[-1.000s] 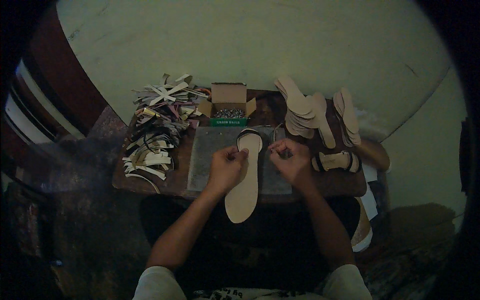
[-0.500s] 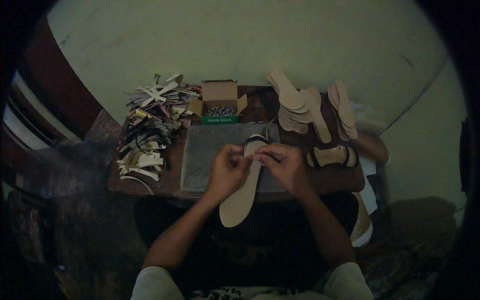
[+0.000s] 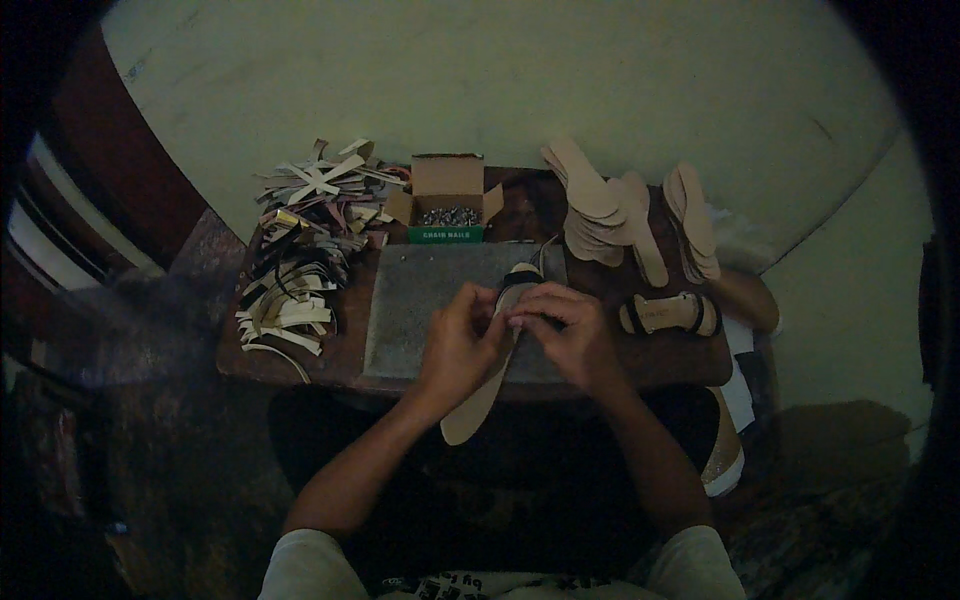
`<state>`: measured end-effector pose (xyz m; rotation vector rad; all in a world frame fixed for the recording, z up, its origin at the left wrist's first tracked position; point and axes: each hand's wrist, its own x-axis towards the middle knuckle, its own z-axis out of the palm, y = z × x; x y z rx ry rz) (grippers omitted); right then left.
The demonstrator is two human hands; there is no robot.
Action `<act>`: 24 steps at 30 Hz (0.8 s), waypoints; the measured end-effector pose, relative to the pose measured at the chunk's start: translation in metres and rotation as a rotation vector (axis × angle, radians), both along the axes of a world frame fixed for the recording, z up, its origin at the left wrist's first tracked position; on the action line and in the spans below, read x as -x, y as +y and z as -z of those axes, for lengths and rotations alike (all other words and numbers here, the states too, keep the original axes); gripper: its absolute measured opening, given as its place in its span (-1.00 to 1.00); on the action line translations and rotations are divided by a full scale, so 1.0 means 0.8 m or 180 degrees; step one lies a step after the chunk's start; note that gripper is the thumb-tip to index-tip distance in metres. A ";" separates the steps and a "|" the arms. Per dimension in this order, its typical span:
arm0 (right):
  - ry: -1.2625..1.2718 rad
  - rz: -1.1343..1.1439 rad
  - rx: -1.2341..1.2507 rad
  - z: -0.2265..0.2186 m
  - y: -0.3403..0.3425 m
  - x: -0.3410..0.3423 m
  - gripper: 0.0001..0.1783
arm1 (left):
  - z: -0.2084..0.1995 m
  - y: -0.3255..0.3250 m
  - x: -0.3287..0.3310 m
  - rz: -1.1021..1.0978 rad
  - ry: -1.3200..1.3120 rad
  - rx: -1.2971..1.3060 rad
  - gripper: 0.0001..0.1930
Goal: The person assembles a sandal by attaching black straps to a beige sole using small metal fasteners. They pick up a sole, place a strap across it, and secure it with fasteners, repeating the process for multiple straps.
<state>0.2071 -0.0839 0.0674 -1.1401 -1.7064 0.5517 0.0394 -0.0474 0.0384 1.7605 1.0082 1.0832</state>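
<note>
Over the front of a grey slab (image 3: 400,310), a tan shoe insole (image 3: 472,412) slants toward me, its heel end reaching past the table's near edge. A black strap (image 3: 517,280) crosses its far end. My left hand (image 3: 462,340) is closed around the insole's left side, thumb on top. My right hand (image 3: 568,328) is closed too, with thumb and fingertips pinched together just below the strap, against the left fingertips. What the right fingers pinch is hidden.
Cut strips (image 3: 295,290) are heaped on the table's left. An open box of nails (image 3: 448,218) stands behind the slab. Stacked insoles (image 3: 600,220) and another insole pile (image 3: 688,225) lie at the back right. A sandal piece with black straps (image 3: 668,314) is right of my right hand.
The insole has tilted more onto its edge, showing a narrower face. My right fingers have moved over its top and closer to the left fingertips. The view has shifted slightly.
</note>
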 end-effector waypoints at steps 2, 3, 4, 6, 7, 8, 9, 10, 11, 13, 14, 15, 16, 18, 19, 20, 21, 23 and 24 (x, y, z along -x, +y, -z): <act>0.0299 0.0058 0.0198 0.010 0.001 0.000 -0.87 | -0.006 -0.003 -0.001 -0.0057 0.0121 -0.0051 -0.82; 0.0562 0.0083 0.0387 0.015 0.000 0.002 -0.86 | -0.007 -0.004 -0.001 -0.0073 0.0143 -0.0069 -0.82; 0.0825 0.0110 0.0576 0.017 0.000 0.003 -0.86 | -0.008 -0.005 -0.001 -0.0088 0.0164 -0.0087 -0.82; 0.0728 0.0178 0.0610 0.014 -0.002 0.004 -0.86 | -0.012 -0.007 -0.001 -0.0117 0.0199 0.0000 -0.82; 0.0680 0.0214 0.0633 0.012 -0.003 0.005 -0.86 | -0.012 -0.008 -0.001 -0.0130 0.0218 0.0049 -0.82; 0.0609 0.0179 0.0543 0.010 -0.004 0.005 -0.86 | -0.009 -0.007 -0.002 -0.0134 0.0139 -0.0093 -0.82; 0.0540 0.0139 0.0444 0.008 -0.003 0.006 -0.86 | -0.007 -0.006 -0.002 -0.0140 0.0062 -0.0244 -0.81; 0.0471 0.0100 0.0346 0.006 -0.002 0.008 -0.86 | -0.006 -0.006 -0.002 -0.0147 -0.0014 -0.0395 -0.80; 0.0384 0.0149 0.0341 0.003 -0.004 0.010 -0.85 | -0.006 -0.006 -0.002 -0.0150 -0.0023 -0.0410 -0.81; 0.0204 0.0249 0.0332 0.000 -0.007 0.012 -0.84 | -0.009 -0.006 -0.002 -0.0155 -0.0047 -0.0439 -0.82; -0.0071 0.0371 0.0227 0.001 -0.007 0.011 -0.84 | -0.008 -0.006 -0.002 -0.0163 -0.0048 -0.0421 -0.81; -0.0349 0.0497 0.0121 0.002 -0.007 0.009 -0.83 | -0.007 -0.006 -0.002 -0.0166 -0.0052 -0.0404 -0.80; -0.0627 0.0622 0.0014 0.002 -0.007 0.007 -0.82 | -0.007 -0.005 -0.002 -0.0170 -0.0056 -0.0387 -0.80; -0.0743 0.0664 -0.0281 -0.006 -0.010 0.008 -0.81 | -0.010 -0.006 -0.001 -0.0155 0.0001 -0.0400 -0.78; -0.0799 0.0682 -0.0428 -0.011 -0.011 0.008 -0.80 | -0.012 -0.006 0.000 -0.0149 0.0031 -0.0406 -0.78; -0.0972 0.0616 -0.0521 -0.014 -0.009 0.006 -0.81 | -0.012 -0.007 0.000 -0.0131 0.0065 -0.0440 -0.77; -0.1143 0.0546 -0.0614 -0.018 -0.006 0.002 -0.82 | -0.013 -0.007 0.001 -0.0114 0.0100 -0.0474 -0.76; -0.1245 0.0425 -0.0672 -0.019 -0.003 -0.004 -0.83 | -0.012 -0.007 0.003 -0.0033 0.0145 -0.0471 -0.75; -0.1182 0.0381 -0.0636 -0.017 -0.002 -0.007 -0.83 | -0.012 -0.007 0.003 0.0038 0.0150 -0.0437 -0.74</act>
